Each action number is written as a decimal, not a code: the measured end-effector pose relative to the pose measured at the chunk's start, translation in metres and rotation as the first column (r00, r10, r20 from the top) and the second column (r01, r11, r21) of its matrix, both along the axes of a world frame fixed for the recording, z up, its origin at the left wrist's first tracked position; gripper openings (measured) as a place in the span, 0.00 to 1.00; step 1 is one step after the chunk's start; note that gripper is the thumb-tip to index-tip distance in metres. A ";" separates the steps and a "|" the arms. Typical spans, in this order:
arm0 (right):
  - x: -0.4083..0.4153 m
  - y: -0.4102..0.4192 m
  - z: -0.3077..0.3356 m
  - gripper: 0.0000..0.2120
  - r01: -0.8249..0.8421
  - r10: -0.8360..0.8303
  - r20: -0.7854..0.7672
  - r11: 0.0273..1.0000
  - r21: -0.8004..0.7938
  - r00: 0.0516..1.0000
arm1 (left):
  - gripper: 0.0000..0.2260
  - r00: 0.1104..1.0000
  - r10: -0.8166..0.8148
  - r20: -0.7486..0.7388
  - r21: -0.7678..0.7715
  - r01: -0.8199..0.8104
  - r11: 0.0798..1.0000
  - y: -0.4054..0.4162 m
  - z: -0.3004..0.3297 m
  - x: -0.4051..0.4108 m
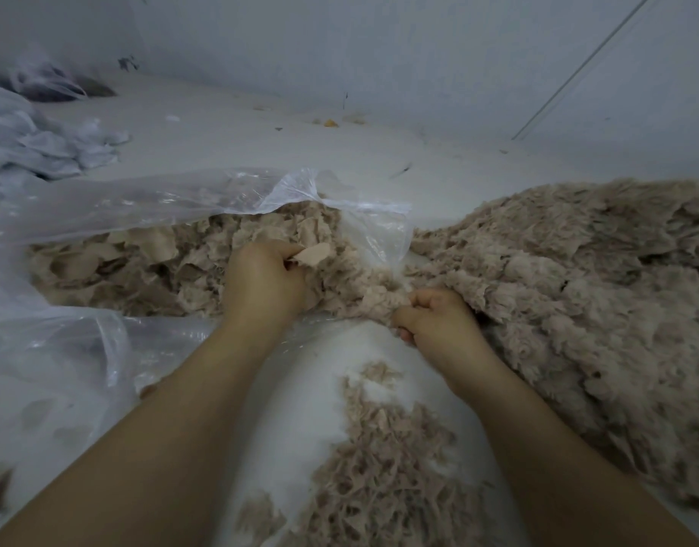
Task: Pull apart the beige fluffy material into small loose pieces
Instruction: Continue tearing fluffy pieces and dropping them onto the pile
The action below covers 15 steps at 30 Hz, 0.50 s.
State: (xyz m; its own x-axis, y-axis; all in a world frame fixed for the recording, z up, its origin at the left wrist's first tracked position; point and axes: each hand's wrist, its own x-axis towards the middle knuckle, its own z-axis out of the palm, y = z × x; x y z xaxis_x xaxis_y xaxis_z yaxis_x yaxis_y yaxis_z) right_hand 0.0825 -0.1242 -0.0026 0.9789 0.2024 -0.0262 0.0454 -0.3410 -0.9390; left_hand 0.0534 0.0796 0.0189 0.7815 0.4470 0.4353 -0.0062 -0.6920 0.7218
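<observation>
Beige fluffy material point(352, 286) gripped by curled left hand point(263, 282) and right hand point(438, 321).

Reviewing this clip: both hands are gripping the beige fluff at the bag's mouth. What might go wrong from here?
1. The left hand and right hand grip the beige fluffy material right beside the clear plastic bag; a pull may snag or tear the film.
2. Torn pieces already lie outside the bag, so more may scatter.
</observation>
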 end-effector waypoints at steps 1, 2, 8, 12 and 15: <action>0.000 0.000 0.000 0.09 0.006 -0.006 -0.003 1.000 0.003 1.000 | 0.10 1.000 0.001 -0.004 0.005 -0.001 1.000 0.001 0.000 0.001; 0.001 0.000 0.000 0.08 0.004 -0.004 -0.006 1.000 0.015 1.000 | 0.10 1.000 0.002 0.000 -0.004 -0.002 1.000 0.001 0.000 0.001; -0.001 -0.001 0.000 0.13 0.041 -0.038 -0.033 0.996 0.077 0.999 | 0.07 0.991 -0.068 0.115 -0.338 0.104 0.935 -0.006 0.008 -0.005; -0.001 -0.001 0.001 0.14 0.083 -0.074 -0.092 0.992 0.098 0.993 | 0.10 0.940 -0.327 0.099 -0.642 0.312 0.701 -0.015 0.016 -0.010; -0.002 -0.001 0.002 0.14 0.093 -0.082 -0.110 0.990 0.103 0.991 | 0.15 0.914 -0.403 -0.050 -0.743 0.236 0.627 -0.016 0.014 -0.011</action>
State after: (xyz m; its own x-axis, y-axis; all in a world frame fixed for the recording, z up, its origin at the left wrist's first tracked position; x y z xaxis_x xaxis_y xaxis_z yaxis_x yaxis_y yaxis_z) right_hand 0.0807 -0.1251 -0.0005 0.9859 0.1236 -0.1128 -0.0812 -0.2355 -0.9685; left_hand 0.0428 0.0638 0.0325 0.9634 0.2557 -0.0805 0.0700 0.0500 0.9963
